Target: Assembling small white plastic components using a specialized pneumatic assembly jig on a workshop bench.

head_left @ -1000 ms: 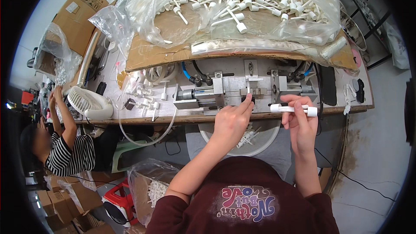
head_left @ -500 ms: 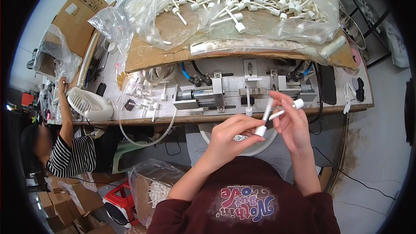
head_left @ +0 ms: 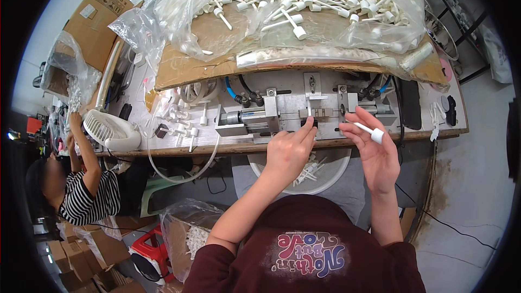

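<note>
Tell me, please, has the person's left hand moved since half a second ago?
Yes. The left hand has gone up from above the white basin to the metal fixture at the bench edge, fingertips touching it.

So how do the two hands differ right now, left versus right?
The left hand is turned back up, fingertips pressed onto the metal fixture on the bench; the right hand is turned palm up, to the right of the left.
The left hand shows nothing in its grip; the right hand pinches a small white plastic piece with a thin stem.
Both are bare and sit over the bench's front edge, above the white bowl.
</note>
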Action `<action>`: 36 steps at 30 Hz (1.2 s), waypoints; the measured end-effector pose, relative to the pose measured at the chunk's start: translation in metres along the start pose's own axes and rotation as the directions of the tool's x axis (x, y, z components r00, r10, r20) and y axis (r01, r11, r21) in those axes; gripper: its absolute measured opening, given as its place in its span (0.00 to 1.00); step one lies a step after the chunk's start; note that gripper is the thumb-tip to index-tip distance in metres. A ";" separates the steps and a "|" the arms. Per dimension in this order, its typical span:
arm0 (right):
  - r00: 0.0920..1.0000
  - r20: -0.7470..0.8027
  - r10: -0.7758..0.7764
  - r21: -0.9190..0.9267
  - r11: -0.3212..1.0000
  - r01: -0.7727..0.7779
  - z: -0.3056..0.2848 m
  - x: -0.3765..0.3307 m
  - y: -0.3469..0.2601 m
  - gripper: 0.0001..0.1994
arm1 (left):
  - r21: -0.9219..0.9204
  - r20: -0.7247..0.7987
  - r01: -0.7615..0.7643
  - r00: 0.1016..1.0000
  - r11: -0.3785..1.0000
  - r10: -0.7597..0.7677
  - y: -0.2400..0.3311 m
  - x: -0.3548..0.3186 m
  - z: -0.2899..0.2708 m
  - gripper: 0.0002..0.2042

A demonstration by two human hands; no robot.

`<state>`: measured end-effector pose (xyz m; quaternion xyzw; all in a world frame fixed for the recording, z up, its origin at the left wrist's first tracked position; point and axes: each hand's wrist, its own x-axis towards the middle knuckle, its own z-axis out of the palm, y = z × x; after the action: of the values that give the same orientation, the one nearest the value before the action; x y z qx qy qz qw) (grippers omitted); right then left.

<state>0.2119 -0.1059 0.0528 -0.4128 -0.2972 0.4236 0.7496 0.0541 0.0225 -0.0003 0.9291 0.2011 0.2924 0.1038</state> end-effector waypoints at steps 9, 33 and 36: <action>0.961 0.170 -0.216 -0.795 0.547 0.264 0.007 -0.005 0.016 0.15 | -0.312 -0.063 0.135 0.985 0.940 -0.162 -0.005 0.038 -0.042 0.12; 0.857 0.500 -0.123 -0.865 -0.026 0.501 0.022 0.041 0.039 0.09 | -0.531 -0.186 0.184 0.927 0.827 -0.326 -0.042 0.136 -0.068 0.14; 0.766 0.511 -0.390 -0.835 -0.016 0.549 0.034 0.092 -0.003 0.10 | -0.571 -0.210 0.142 0.927 0.808 -0.311 -0.029 0.103 -0.087 0.14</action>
<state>0.2284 -0.0129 0.0806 -0.6327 -0.6602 -0.1165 0.3877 0.0714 0.1004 0.1128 0.7754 0.2329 0.4574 0.3677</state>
